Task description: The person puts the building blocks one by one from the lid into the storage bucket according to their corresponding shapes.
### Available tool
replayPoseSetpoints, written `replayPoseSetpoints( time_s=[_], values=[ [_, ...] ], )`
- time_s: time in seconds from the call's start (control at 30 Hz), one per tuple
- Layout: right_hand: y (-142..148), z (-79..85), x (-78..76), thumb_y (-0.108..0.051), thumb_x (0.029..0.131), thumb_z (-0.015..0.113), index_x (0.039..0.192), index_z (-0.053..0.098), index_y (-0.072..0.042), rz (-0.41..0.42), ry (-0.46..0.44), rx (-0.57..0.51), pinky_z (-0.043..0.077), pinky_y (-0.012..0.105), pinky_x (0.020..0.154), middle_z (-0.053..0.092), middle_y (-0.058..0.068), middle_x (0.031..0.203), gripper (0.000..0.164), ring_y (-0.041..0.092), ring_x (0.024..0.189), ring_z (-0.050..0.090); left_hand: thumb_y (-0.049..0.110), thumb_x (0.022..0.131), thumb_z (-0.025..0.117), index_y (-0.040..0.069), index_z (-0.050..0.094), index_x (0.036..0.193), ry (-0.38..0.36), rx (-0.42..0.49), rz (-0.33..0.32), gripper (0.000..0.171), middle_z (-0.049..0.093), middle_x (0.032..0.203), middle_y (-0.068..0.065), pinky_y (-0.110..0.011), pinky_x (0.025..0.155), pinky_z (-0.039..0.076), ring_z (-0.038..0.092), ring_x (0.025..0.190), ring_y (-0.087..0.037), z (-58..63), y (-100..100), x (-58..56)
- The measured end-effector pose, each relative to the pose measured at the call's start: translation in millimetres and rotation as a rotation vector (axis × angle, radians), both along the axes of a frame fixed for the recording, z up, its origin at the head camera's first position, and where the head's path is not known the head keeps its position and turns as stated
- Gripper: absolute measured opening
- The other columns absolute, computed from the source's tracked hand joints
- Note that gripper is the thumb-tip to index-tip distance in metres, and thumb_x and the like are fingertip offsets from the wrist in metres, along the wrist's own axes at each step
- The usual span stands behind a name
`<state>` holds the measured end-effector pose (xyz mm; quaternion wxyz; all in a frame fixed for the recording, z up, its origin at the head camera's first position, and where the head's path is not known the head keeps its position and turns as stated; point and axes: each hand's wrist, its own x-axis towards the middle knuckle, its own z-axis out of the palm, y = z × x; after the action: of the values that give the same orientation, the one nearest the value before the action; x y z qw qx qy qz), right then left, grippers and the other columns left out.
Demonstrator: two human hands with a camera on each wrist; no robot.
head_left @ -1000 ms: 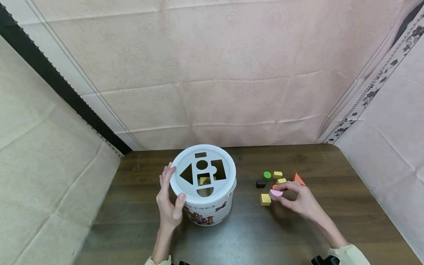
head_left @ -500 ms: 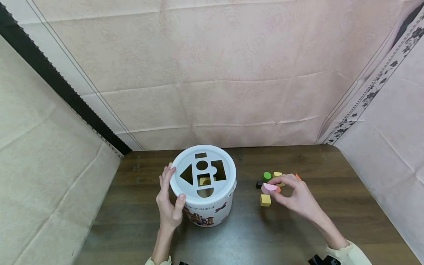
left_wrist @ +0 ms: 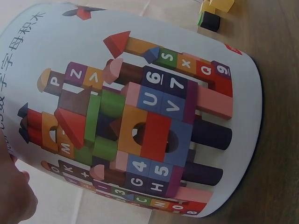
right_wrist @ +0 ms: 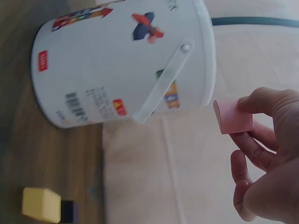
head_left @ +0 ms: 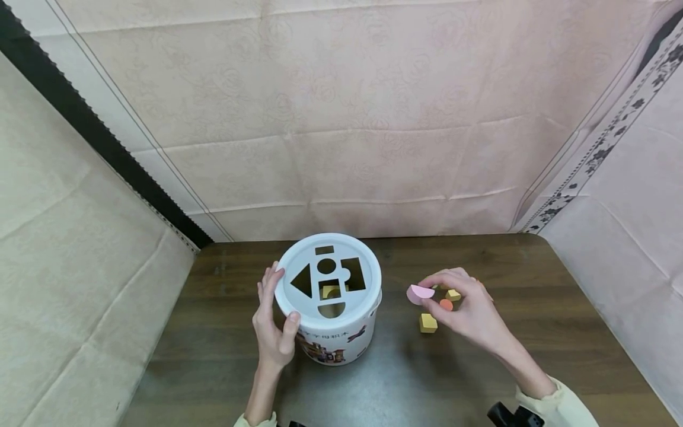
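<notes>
A white bucket [head_left: 341, 343] with a pale blue lid [head_left: 296, 261] stands on the table. Shaped holes pierce the lid, and a yellow block [head_left: 329, 292] shows through one of them. My left hand [head_left: 274, 326] holds the bucket's left side, fingertips and thumb at the lid's rim. To the right of the bucket, my right hand [head_left: 472, 305] pinches a pink half-round block [head_left: 420, 294] between thumb and fingers. In the right wrist view the pink block [right_wrist: 233, 116] is raised, its flat end toward the bucket [right_wrist: 112, 70].
Beneath and beside the right hand lie an orange round block [head_left: 446, 305], a yellow block [head_left: 453, 295] and a nearer yellow cube [head_left: 428, 323]. A black block [left_wrist: 209, 21] shows in the left wrist view. The wooden table [head_left: 373, 391] meets hanging cloth [head_left: 373, 148] at the back.
My right hand has lifted the pink half-round block and carried it left, toward the bucket. The left hand and the bucket have stayed in place.
</notes>
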<state>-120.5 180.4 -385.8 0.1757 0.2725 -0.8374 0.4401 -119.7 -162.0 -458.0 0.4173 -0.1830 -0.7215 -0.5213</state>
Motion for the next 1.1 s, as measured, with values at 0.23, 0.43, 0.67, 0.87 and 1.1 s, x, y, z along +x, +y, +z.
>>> replayPoseSetpoints(
  time_s=[0.23,0.43,0.67,0.87,1.1],
  values=[
    [-17.4,12.4,-0.7,0.003,0.075,0.082,0.103,0.074,-0.021,0.085,-0.023,-0.052,0.040,0.030,0.079,0.070,-0.010,0.104,0.038,0.016,0.100,0.055,0.042,0.089,0.058,-0.005,0.054,0.138,0.004,-0.002,0.001,0.068,0.052,0.143,-0.022,-0.075,0.105,0.011,0.039,0.137,-0.045,0.2,0.5,0.0],
    [-34.7,20.4,-0.8,0.000,0.077,0.082,0.103,0.074,-0.021,0.134,-0.004,-0.080,0.038,0.033,0.082,0.069,-0.009,0.103,0.034,0.017,0.100,0.055,0.043,0.090,0.058,-0.005,0.054,0.138,0.005,0.000,0.001,0.068,0.052,0.143,-0.022,-0.074,0.106,0.011,0.039,0.137,-0.046,-0.4,0.9,-0.5],
    [-58.6,26.2,-4.6,-0.001,0.075,0.084,0.102,0.075,-0.019,0.199,0.077,-0.072,0.036,0.036,0.082,0.071,-0.009,0.099,0.034,0.016,0.097,0.056,0.045,0.091,0.058,-0.006,0.054,0.138,0.008,0.005,0.004,0.069,0.051,0.144,-0.023,-0.074,0.106,0.011,0.038,0.139,-0.042,-0.9,0.7,-0.3],
    [-76.3,28.3,-7.6,-0.004,0.075,0.084,0.104,0.075,-0.018,0.219,0.055,-0.037,0.034,0.042,0.080,0.070,-0.011,0.100,0.034,0.016,0.098,0.053,0.045,0.091,0.058,-0.005,0.054,0.139,-0.002,0.004,0.003,0.069,0.051,0.144,-0.022,-0.073,0.107,0.010,0.038,0.139,-0.041,-0.6,0.8,0.0],
    [-95.2,27.6,-13.3,-0.004,0.076,0.084,0.102,0.075,-0.016,0.276,0.023,0.003,0.031,0.042,0.078,0.070,-0.013,0.100,0.031,0.016,0.098,0.051,0.045,0.090,0.058,-0.005,0.054,0.139,0.002,0.000,0.007,0.069,0.051,0.144,-0.022,-0.075,0.106,0.010,0.038,0.139,-0.041,0.0,1.0,-0.7]
  ],
)
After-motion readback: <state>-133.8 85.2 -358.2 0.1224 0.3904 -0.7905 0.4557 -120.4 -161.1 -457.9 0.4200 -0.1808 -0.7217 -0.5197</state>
